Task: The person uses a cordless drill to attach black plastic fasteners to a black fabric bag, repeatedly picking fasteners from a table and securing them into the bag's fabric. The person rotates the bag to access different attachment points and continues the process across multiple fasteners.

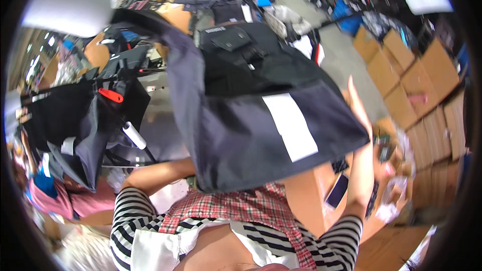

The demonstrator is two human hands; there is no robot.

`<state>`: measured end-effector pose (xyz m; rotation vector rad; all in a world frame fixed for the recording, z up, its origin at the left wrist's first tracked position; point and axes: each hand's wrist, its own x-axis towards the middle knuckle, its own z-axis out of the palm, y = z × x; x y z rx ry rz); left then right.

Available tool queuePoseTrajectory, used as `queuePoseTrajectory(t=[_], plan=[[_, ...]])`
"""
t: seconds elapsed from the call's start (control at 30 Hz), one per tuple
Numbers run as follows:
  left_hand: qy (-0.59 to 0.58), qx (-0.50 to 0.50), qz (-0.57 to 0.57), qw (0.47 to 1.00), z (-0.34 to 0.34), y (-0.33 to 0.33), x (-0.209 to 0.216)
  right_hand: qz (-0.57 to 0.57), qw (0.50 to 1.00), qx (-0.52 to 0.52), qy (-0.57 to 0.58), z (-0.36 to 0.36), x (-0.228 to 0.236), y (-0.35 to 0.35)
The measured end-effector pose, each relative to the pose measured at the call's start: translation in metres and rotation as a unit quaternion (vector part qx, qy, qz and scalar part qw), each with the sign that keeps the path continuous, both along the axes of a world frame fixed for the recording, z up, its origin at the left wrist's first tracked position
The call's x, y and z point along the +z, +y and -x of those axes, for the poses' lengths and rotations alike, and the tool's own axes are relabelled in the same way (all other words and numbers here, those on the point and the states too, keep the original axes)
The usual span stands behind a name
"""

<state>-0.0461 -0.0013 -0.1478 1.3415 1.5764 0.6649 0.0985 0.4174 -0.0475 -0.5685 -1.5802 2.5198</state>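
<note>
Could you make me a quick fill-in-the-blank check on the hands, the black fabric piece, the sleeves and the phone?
1. The right hand is at the ____ edge of the black fabric piece.
2. The rectangular patch on that piece is coloured ____.
3. The black-and-white sleeves are patterned with ____.
4. The smartphone lies beside the person's ____ forearm.

Missing words: right; white; stripes; right.
</note>
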Motion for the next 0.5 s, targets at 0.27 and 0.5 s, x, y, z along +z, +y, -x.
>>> queuePoseTrajectory(t=[0.27,0.5], plan=[[-0.174,0.165,-0.144,0.96,-0.019,0.081,0.155,-0.105,0.981,-0.099,0.13,0.007,-0.108,-0.005],[-0.14,0.167,-0.14,0.966,-0.014,0.085,0.161,-0.354,0.932,0.027,0.073,0.041,-0.226,-0.104]])
